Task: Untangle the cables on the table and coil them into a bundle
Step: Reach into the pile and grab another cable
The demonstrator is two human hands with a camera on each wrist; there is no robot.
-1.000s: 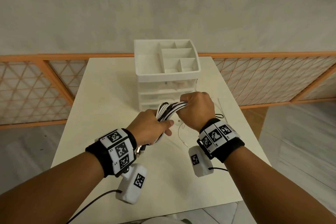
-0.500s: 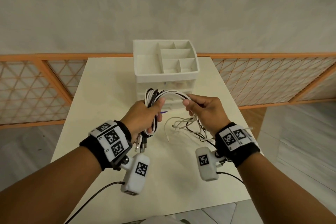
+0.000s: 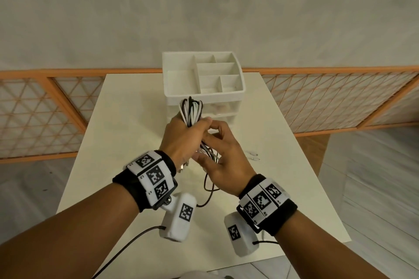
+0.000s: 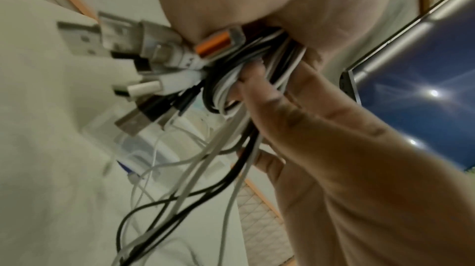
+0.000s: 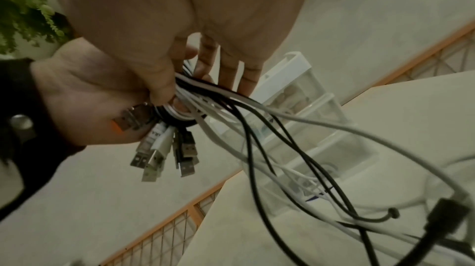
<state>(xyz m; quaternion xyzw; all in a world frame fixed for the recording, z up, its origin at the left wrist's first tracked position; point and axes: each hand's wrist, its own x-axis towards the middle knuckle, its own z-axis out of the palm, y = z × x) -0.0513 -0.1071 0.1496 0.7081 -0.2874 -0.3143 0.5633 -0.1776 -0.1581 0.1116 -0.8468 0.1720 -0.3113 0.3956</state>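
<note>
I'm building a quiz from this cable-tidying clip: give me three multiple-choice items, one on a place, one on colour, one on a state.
1. Where does the organiser stand?
A. on the far part of the table
B. on the floor
C. at the table's near edge

2. What colours are the cables?
A. red and blue
B. black and white
C. all green

3. How is the left hand?
A. flat on the table
B. hanging idle
C. gripping the looped cables

Answers:
1 A, it stands on the table beyond both hands.
2 B, black and white strands show in every view.
3 C, loops stick up from its fist while the right hand works the loose strands.
</note>
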